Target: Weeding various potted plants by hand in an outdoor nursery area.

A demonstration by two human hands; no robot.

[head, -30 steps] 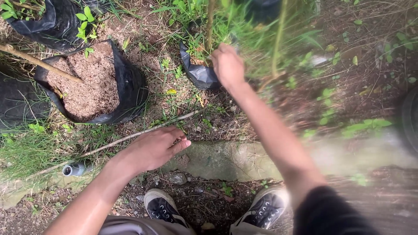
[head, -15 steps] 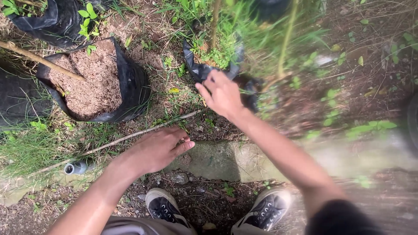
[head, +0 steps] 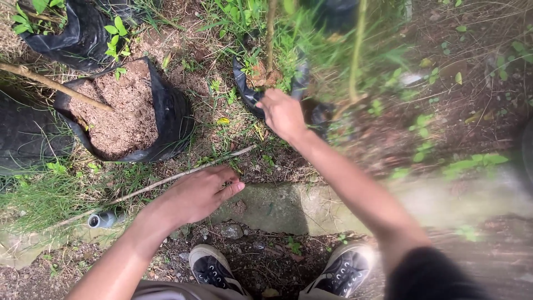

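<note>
My right hand (head: 283, 114) grips the rim of a small black plastic grow bag (head: 261, 91) that holds soil and a thin-stemmed sapling (head: 271, 33). The bag sits among grass, tilted towards me. My left hand (head: 197, 191) rests palm down, fingers together, on the edge of a low concrete curb (head: 277, 205), next to a thin fallen stick (head: 177, 178). It holds nothing. Leafy green stems (head: 355, 55) blur across the upper middle of the view.
A large black bag (head: 166, 116) full of brown soil stands at the left, with a wooden stake (head: 50, 83) leaning in it. More black bags (head: 72, 33) lie behind it. A grey pipe end (head: 102, 219) sticks out by the curb. My shoes (head: 214, 269) stand on dirt below.
My right hand has drawn back towards me, pulling the small black bag and its sapling nearer and to the left. My left hand has stayed on the curb.
</note>
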